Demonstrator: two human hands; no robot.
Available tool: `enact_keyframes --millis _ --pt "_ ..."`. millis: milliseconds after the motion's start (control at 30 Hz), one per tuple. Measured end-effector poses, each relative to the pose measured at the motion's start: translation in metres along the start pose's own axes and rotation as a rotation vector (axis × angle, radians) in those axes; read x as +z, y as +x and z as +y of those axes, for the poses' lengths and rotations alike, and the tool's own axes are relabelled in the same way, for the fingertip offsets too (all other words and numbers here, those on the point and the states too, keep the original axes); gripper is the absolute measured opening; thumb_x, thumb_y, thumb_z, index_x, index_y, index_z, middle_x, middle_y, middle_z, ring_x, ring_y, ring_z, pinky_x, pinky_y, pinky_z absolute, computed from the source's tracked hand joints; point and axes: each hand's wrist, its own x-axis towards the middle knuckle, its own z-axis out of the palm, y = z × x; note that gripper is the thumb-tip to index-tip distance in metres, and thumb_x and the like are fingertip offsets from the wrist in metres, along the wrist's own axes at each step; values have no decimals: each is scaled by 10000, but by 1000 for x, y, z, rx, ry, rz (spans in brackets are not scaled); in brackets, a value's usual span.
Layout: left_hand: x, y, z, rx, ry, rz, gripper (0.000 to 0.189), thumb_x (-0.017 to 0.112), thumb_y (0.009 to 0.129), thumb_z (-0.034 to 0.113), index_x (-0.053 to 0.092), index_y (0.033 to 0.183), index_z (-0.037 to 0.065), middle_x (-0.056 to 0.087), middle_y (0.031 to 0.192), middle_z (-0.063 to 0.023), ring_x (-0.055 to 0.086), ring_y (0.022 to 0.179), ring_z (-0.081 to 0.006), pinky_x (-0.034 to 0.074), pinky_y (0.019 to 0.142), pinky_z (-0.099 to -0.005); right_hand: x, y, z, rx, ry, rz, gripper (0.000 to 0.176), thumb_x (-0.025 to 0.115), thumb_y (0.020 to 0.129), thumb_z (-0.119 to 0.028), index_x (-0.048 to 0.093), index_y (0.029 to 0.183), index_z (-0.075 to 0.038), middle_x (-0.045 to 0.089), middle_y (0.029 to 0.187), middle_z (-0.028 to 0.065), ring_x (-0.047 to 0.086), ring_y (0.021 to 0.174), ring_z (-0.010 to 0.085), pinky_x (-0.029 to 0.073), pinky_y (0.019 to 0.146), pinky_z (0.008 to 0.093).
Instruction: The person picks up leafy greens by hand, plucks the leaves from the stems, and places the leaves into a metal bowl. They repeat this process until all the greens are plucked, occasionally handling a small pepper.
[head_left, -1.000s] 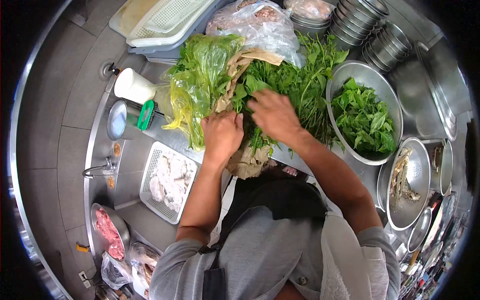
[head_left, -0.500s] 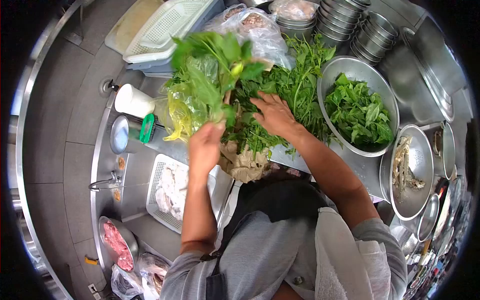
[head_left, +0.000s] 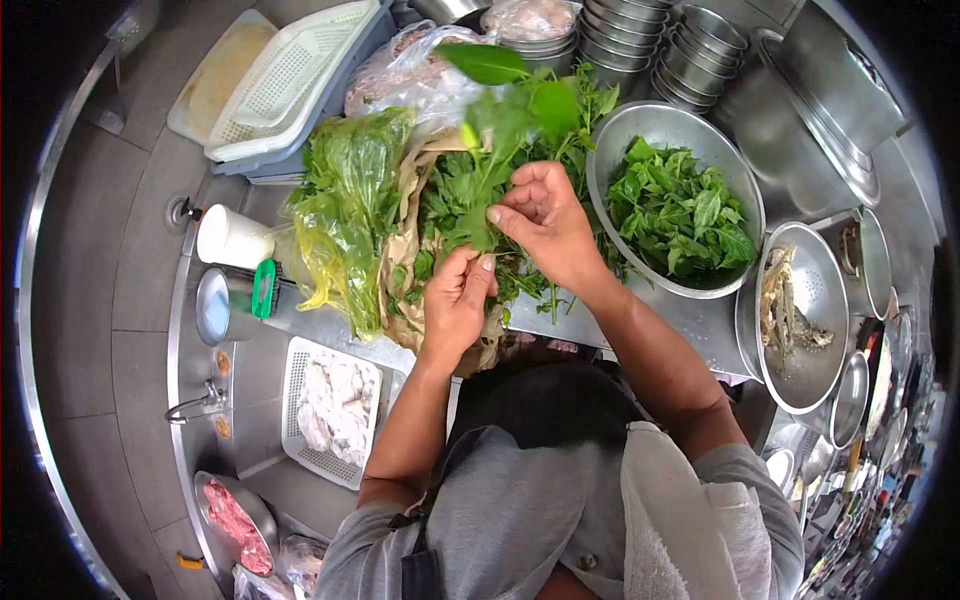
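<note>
A sprig of leafy greens [head_left: 488, 180] stands upright between my two hands, its upper leaves blurred by motion. My left hand [head_left: 458, 305] pinches the low end of its stem between thumb and fingers. Higher up and to the right, my right hand [head_left: 548, 225] is closed with thumb and fingertips at the sprig's leaves. Beneath both hands lies a heap of loose greens [head_left: 440, 205], partly on brown paper [head_left: 395, 240]. To the right, a steel bowl [head_left: 608, 215] holds picked leaves [head_left: 690, 205].
Left of the heap is a yellowish plastic bag of greens [head_left: 350, 220]. A white basket [head_left: 290, 400] with pale pieces sits in the sink near the faucet [head_left: 200, 400]. Steel pots [head_left: 615, 40] are stacked behind. A colander [head_left: 825, 300] with dried fish stands at right.
My left hand has brought the sprig down and to the right. My right hand has risen off the heap and closed at the sprig. The view has shifted slightly.
</note>
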Motion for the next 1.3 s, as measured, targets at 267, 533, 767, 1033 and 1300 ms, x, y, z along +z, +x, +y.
enact_keyframes --millis 267,533,767,1033,1300 --pt "22 12 0 -77 -47 30 112 636 1008 112 650 1085 33 581 746 29 495 632 -32 355 540 -197 -36 -22 -14 -369 -20 225 448 679 890 -5 471 1285 -38 603 1188 95 579 1082 178 460 883 298" --pt "29 14 22 -181 -156 10 101 660 972 50 659 1062 3 592 760 34 513 664 -36 399 598 -199 -41 -32 -9 -612 -886 -18 163 699 847 -185 716 980 -91 682 1088 74 605 1073 309 431 950 422" --pt "42 9 21 -222 -249 -72 100 664 982 127 654 1052 57 584 722 38 481 592 -19 300 487 -180 -60 -48 -20 -530 -900 -84 161 702 839 -111 645 980 -59 662 841 108 648 817 343 520 740 455" --pt "55 23 32 -317 -388 -135 129 660 987 197 656 980 68 579 629 -16 392 470 -59 274 447 -210 -88 -64 -41 -283 -632 -36 248 655 912 -84 603 1153 -56 691 998 157 677 942 376 544 793 447" --pt "65 23 38 -336 -400 -160 174 642 1005 218 600 880 104 573 623 -10 391 468 -61 270 438 -217 -82 -66 -32 -315 -680 -51 139 665 923 -114 645 1048 -54 681 915 157 663 826 380 535 728 459"
